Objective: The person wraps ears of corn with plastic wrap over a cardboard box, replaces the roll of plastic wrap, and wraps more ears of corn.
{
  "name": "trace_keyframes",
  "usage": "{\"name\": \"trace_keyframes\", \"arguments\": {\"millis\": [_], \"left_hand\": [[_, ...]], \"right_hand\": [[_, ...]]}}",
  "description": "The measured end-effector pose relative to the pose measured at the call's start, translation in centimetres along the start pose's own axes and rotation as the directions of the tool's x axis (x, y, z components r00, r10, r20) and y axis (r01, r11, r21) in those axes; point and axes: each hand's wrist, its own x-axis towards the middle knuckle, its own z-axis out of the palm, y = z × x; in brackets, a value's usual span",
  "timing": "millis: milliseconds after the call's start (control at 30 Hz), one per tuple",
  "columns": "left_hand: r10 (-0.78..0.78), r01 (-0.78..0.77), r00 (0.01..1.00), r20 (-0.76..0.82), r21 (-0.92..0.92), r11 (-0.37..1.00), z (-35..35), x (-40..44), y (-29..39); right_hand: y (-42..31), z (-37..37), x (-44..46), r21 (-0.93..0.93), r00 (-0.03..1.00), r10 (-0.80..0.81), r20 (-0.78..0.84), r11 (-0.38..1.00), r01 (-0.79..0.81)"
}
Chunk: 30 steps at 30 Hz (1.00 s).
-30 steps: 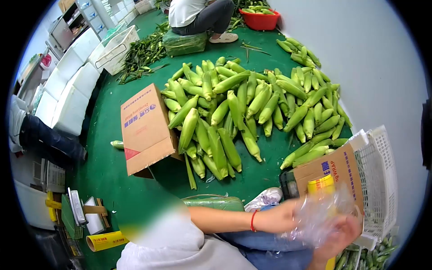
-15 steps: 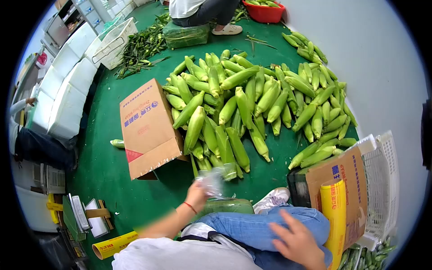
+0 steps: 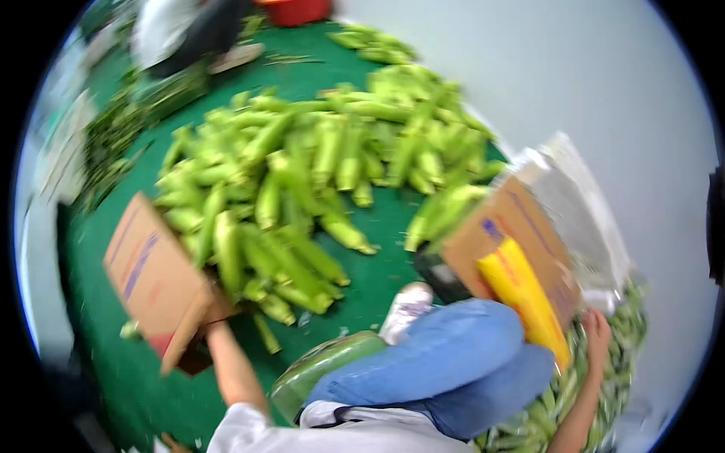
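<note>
My left hand [image 3: 217,332] reaches into the opening of the cardboard box [image 3: 155,279] on the left; its fingers are hidden by the box. Beside that box lies a big heap of green corn cobs in husks [image 3: 332,151]. On the far right, my right hand [image 3: 596,329] is low over a pile of plastic-wrapped green corn [image 3: 630,332]. Its fingers are blurred, and a pale, shiny plastic-looking thing [image 3: 602,300] is just beyond them. I cannot tell whether the hand holds anything.
A second cardboard box [image 3: 521,226] with a yellow roll of wrap [image 3: 521,294] stands right of my knees, a white basket [image 3: 589,204] behind it. A green wrapped block [image 3: 325,370] lies by my leg. A person [image 3: 181,38] sits at the upper left near a red tub [image 3: 294,10].
The view has swung to the right. My left hand has gone from holding clear plastic near my knee into the left box. My right hand has moved from above my leg out to the wrapped corn.
</note>
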Motion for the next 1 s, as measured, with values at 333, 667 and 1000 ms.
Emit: {"name": "trace_keyframes", "arguments": {"millis": [333, 667, 1000], "left_hand": [[0.332, 0.251, 0.936, -0.115, 0.881, -0.402, -0.4, -0.8, 1.7], [-0.506, -0.623, 0.775, 0.379, 0.596, -0.507, 8.9, -21.0, -13.3], [-0.83, -0.562, 0.217, 0.514, 0.761, 0.324, 24.1, -21.2, -52.0]], "right_hand": [[10.6, 1.0, -16.4, -0.179, 0.899, 0.27, -0.344, 0.921, -0.345], [12.4, 10.6, -14.9, 0.384, 0.849, 0.413, -0.329, 0.88, -0.279], [10.4, 10.2, -6.0, 0.668, 0.7, 0.474, -0.533, 0.744, 0.005]]}}
